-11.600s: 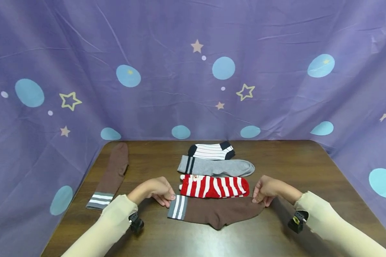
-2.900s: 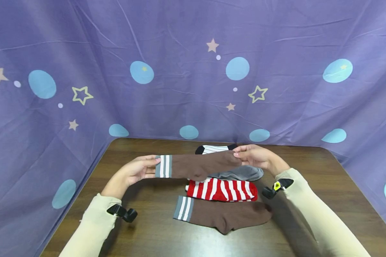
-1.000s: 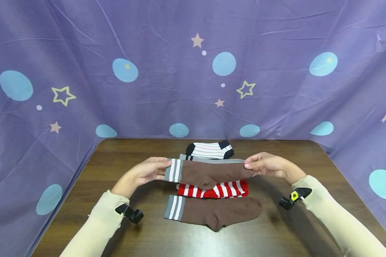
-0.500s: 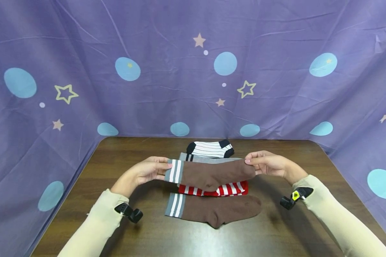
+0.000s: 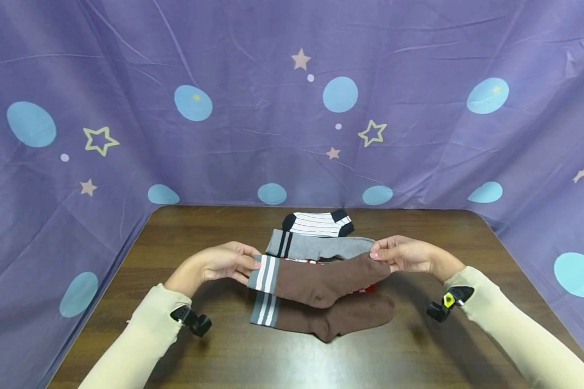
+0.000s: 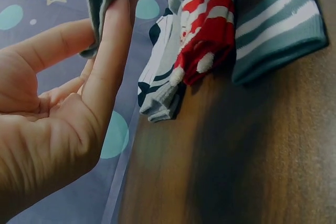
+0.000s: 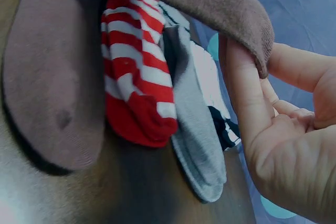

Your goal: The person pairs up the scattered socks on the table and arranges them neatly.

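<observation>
In the head view my left hand [image 5: 224, 263] pinches the grey, white-striped cuff of a brown sock [image 5: 306, 278] between thumb and fingers. The toe end is pinched by my right hand [image 5: 411, 255], so the sock stretches level between both hands, raised above the table with its heel sagging. Beneath it lies a matching brown sock [image 5: 350, 320], flat, cuff to the left and partly covered. A red and white striped sock [image 7: 139, 66] shows well in the right wrist view but is mostly hidden in the head view.
Behind lie a grey sock [image 5: 316, 246] with black bands and a white sock [image 5: 313, 224] with black heel and toe, in a row on the wooden table [image 5: 175, 232]. A purple patterned curtain [image 5: 253, 135] hangs along the back and sides.
The second brown sock, earlier flat at the table's left, was picked up and carried over the row. In the last second both hands brought it nearer and lower, over the matching sock, uncovering the grey sock.
</observation>
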A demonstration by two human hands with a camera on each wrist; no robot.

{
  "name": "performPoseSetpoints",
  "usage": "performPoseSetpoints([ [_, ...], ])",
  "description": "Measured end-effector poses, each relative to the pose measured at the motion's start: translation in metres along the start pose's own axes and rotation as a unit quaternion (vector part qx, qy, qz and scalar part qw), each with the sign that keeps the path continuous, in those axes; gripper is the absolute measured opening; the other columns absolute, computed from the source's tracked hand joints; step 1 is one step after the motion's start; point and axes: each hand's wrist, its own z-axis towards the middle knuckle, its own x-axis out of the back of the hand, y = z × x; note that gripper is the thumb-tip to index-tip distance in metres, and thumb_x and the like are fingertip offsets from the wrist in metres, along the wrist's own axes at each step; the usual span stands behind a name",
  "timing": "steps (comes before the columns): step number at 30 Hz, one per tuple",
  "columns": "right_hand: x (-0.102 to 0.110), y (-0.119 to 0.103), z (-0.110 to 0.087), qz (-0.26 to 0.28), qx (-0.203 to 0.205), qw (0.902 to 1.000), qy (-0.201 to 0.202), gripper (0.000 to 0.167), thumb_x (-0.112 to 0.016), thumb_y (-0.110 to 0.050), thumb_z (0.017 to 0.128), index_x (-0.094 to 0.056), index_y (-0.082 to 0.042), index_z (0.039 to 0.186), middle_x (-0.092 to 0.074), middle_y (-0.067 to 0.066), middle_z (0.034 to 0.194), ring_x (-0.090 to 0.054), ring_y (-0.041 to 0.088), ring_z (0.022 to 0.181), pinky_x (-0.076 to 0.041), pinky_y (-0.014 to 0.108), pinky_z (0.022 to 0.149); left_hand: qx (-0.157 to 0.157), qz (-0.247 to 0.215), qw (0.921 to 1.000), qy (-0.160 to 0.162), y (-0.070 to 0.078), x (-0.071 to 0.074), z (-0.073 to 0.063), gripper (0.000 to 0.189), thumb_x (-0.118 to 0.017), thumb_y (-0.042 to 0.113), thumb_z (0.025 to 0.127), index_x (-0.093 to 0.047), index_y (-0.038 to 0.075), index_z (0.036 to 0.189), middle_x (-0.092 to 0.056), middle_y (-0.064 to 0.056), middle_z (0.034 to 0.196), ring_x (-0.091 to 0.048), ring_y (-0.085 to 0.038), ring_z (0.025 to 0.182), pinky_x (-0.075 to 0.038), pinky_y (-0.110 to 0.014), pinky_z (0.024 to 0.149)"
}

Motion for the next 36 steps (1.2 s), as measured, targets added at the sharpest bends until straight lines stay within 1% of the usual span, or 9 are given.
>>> performPoseSetpoints([
  [4,-0.002,0.006,-0.001,0.001,-0.015,0.9999,0.005,0.024,-0.05,-0.004,0.105,-0.067,-0.018,0.098,-0.064,-0.014,0.084,-0.059,-0.001,0.075,-0.052,0.017,0.069,0.009,0.017,0.9997,-0.013,-0.004,0.001,0.0,0.01,-0.059,0.001,0.097,-0.063,0.004,0.105,-0.071,-0.001,0.087,-0.071,-0.014,0.079,-0.062,-0.032,0.075],
  [8,-0.004,0.01,-0.004,0.006,-0.019,0.9998,-0.002,0.024,-0.05,-0.002,0.104,-0.067,-0.019,0.097,-0.064,-0.015,0.084,-0.056,-0.003,0.074,-0.051,0.016,0.068,0.02,0.03,0.999,-0.025,-0.008,0.0,0.002,0.011,-0.059,0.0,0.096,-0.064,0.001,0.106,-0.071,-0.002,0.087,-0.071,-0.015,0.078,-0.062,-0.033,0.075],
  [13,-0.007,0.014,-0.007,0.012,-0.023,0.9995,-0.019,0.022,-0.052,-0.003,0.103,-0.067,-0.018,0.097,-0.063,-0.015,0.083,-0.056,-0.003,0.073,-0.052,0.016,0.068,0.026,0.051,0.9974,-0.044,-0.01,-0.003,0.001,0.01,-0.063,0.001,0.094,-0.065,0.001,0.104,-0.073,-0.003,0.088,-0.072,-0.017,0.078,-0.063,-0.034,0.074],
  [18,-0.01,0.021,-0.008,0.01,-0.034,0.9992,-0.02,0.022,-0.051,-0.003,0.103,-0.068,-0.016,0.098,-0.06,-0.015,0.081,-0.054,-0.003,0.072,-0.052,0.015,0.068,0.037,0.062,0.9957,-0.057,-0.013,-0.006,0.002,0.011,-0.065,0.0,0.093,-0.065,0.0,0.104,-0.073,-0.003,0.086,-0.071,-0.015,0.077,-0.063,-0.034,0.072],
  [26,-0.015,0.026,-0.013,0.02,-0.037,0.9988,-0.027,0.02,-0.052,-0.004,0.103,-0.069,-0.015,0.099,-0.064,-0.013,0.084,-0.058,-0.003,0.074,-0.054,0.015,0.069,0.054,0.076,0.9934,-0.067,-0.019,-0.01,0.005,0.014,-0.065,0.0,0.091,-0.064,-0.001,0.105,-0.072,-0.003,0.084,-0.07,-0.014,0.074,-0.062,-0.032,0.069],
  [29,-0.017,0.027,-0.014,0.017,-0.039,0.9988,-0.023,0.019,-0.053,-0.004,0.103,-0.068,-0.015,0.099,-0.063,-0.014,0.083,-0.057,-0.003,0.073,-0.053,0.015,0.067,0.055,0.079,0.9929,-0.069,-0.02,-0.011,0.006,0.015,-0.065,0.0,0.09,-0.064,-0.001,0.105,-0.072,-0.003,0.084,-0.069,-0.014,0.074,-0.062,-0.031,0.067],
  [36,-0.022,0.033,-0.014,0.008,-0.05,0.9987,-0.01,0.019,-0.055,-0.002,0.101,-0.067,-0.015,0.096,-0.062,-0.015,0.081,-0.054,-0.003,0.072,-0.051,0.016,0.066,0.062,0.09,0.9923,-0.057,-0.024,-0.013,0.007,0.015,-0.065,0.0,0.09,-0.065,-0.004,0.105,-0.071,-0.003,0.082,-0.068,-0.013,0.071,-0.061,-0.029,0.065],
])
